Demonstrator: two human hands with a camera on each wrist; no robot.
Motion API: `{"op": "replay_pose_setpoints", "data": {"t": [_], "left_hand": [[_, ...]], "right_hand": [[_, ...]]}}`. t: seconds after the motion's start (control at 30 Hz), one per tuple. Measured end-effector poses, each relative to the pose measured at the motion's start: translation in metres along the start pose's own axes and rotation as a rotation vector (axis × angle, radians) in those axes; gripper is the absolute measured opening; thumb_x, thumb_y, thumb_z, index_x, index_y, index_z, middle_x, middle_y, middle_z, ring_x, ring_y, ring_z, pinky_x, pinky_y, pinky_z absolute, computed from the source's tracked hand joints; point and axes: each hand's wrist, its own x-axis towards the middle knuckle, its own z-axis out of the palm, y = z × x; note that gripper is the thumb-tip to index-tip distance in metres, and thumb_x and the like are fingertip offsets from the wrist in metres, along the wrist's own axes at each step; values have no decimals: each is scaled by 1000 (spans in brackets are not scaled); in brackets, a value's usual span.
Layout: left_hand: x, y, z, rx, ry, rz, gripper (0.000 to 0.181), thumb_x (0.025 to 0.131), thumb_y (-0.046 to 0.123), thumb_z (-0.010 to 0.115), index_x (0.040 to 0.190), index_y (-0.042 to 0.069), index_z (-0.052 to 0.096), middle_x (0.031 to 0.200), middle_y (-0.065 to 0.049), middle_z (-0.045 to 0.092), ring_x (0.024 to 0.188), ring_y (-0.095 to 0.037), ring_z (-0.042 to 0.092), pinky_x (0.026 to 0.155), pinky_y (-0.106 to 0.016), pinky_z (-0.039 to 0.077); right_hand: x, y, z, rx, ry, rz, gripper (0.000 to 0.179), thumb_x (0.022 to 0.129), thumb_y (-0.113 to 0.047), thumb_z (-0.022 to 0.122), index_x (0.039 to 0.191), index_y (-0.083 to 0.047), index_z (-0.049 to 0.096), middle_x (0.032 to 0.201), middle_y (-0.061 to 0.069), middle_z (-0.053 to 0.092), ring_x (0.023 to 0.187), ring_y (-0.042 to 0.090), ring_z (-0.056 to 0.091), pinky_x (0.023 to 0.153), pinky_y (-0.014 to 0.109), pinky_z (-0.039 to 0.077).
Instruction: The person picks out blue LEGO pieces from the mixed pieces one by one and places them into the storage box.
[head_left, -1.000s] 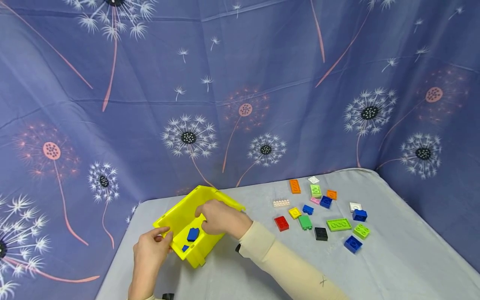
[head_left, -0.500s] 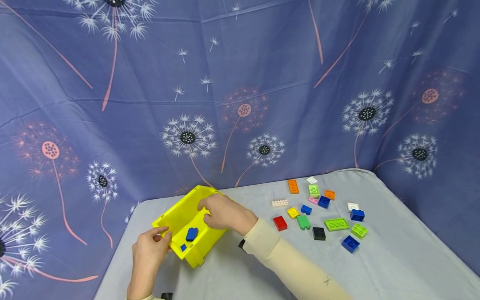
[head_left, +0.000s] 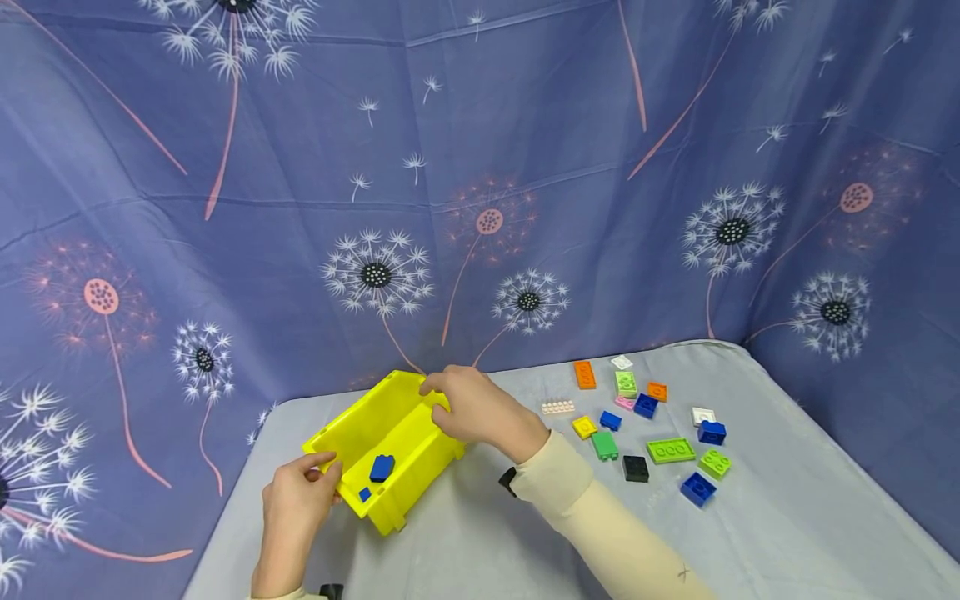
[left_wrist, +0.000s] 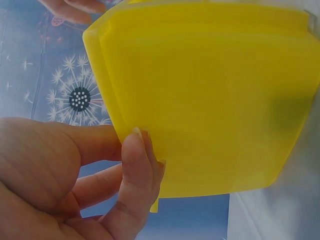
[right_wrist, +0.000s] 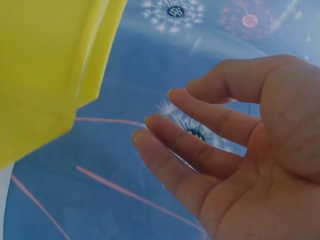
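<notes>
A yellow plastic bin stands tilted at the left of the table. My left hand grips its near left rim, with the thumb on one side of the wall and the fingers on the other. In the left wrist view, that hand pinches the bin's edge. Two blue bricks, a larger one and a small one, lie inside. Over the bin's far right end, my right hand is raised, partly covering the rim. The right wrist view shows that hand with loosely bent fingers and nothing held.
Loose building bricks lie across the right side of the table, including a green brick, a black brick, a lime brick and a blue brick. A dandelion-print curtain hangs behind.
My right hand has risen out of the bin toward the right, and its sleeve now covers the red brick's spot. The left hand keeps its grip on the rim.
</notes>
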Motion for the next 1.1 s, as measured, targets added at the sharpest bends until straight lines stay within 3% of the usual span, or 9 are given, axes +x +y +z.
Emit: {"op": "replay_pose_setpoints", "data": {"t": [0.17, 0.47, 0.83, 1.1], "left_hand": [[0, 1, 1, -3, -1, 0, 35, 96, 20, 71, 125, 0, 72, 94, -17, 68, 57, -14, 66, 52, -30, 50], [0, -1, 0, 5, -10, -1, 35, 97, 20, 70, 125, 0, 72, 93, -15, 67, 58, -14, 66, 53, -30, 49], [0, 0, -1, 1, -30, -12, 37, 98, 22, 70, 128, 1, 71, 98, -18, 69, 56, -13, 66, 53, -31, 49], [1, -2, -2, 4, -14, -6, 36, 97, 22, 69, 127, 1, 72, 96, -17, 69, 58, -16, 68, 53, -31, 48]], "right_hand": [[-15, 13, -13, 34, 58, 45, 34, 100, -15, 60, 132, -14, 70, 129, 5, 67, 115, 24, 63, 93, 40, 54], [-47, 41, -36, 41, 193, 164, 34, 97, -15, 62, 130, -20, 71, 124, -1, 67, 103, 20, 61, 88, 42, 54], [-91, 88, -60, 0, 311, 315, 41, 99, -17, 60, 139, -16, 64, 137, 15, 61, 108, 33, 63, 85, 53, 54], [-110, 121, -68, -13, 320, 462, 47, 99, -19, 57, 145, -12, 58, 141, 24, 53, 115, 40, 61, 82, 53, 54]]}}
